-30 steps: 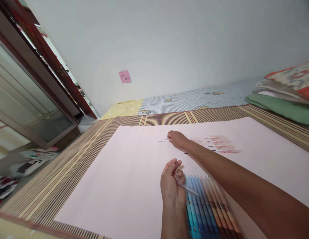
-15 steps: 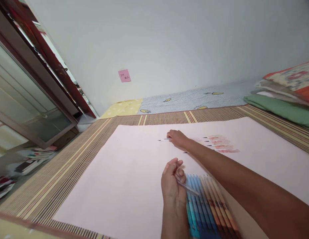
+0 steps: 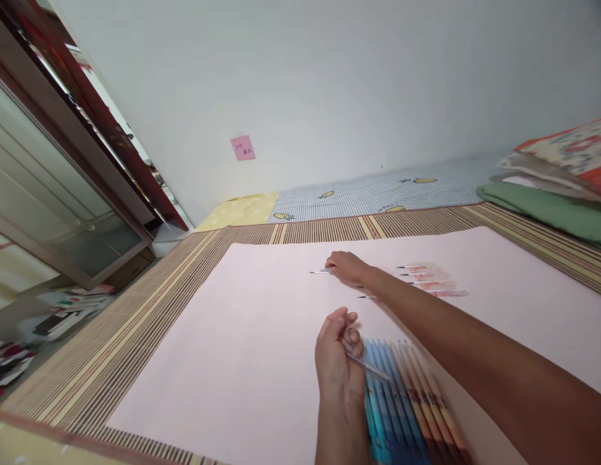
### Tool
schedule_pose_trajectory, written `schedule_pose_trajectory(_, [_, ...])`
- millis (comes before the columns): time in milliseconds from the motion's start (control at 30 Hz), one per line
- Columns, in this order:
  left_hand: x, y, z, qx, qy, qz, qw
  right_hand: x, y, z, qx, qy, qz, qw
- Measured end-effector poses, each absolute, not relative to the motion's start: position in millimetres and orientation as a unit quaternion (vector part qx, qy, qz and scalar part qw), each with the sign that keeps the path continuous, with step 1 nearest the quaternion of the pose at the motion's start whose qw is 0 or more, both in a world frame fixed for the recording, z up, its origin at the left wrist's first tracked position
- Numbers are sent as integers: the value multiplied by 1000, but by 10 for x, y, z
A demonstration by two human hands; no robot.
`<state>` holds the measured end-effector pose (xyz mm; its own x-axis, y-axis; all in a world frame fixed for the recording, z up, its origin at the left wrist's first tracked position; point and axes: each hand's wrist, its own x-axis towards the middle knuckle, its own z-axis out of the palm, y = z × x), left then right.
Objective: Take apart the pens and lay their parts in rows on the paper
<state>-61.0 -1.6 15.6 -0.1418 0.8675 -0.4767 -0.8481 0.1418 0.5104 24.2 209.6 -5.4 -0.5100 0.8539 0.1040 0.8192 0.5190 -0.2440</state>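
Note:
My right hand [image 3: 346, 266] reaches across the large pale pink sheet, its fingers closed on a slim white pen-like stick [image 3: 320, 272] with a dark point facing left. Below it, my left hand [image 3: 339, 349] is half curled, palm up, around a thin greyish translucent pen-like tube [image 3: 370, 368]. Beside my left wrist lies a row of blue pens [image 3: 390, 400], and a row of brown-and-cream pens [image 3: 430, 400] adjoins it. Several slim dark-tipped sticks with pinkish bodies [image 3: 433, 284] lie behind my right forearm, which partly hides others.
The pink sheet [image 3: 223, 342] lies on a striped mat [image 3: 97, 342]. Folded green cloth [image 3: 537, 206] and a patterned cushion [image 3: 576, 155] are stacked at the right. A pink note [image 3: 243, 148] is on the wall. A glass-panelled door [image 3: 62, 187] stands at the left.
Both hands keep nearly the same pose and hold. The whole view has shifted very slightly.

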Motion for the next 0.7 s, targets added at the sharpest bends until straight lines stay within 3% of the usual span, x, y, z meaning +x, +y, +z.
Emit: schedule_pose_trajectory(700, [-704,15,172,-6,360,668,651,352,2225,-114,-504,-840,143,144])
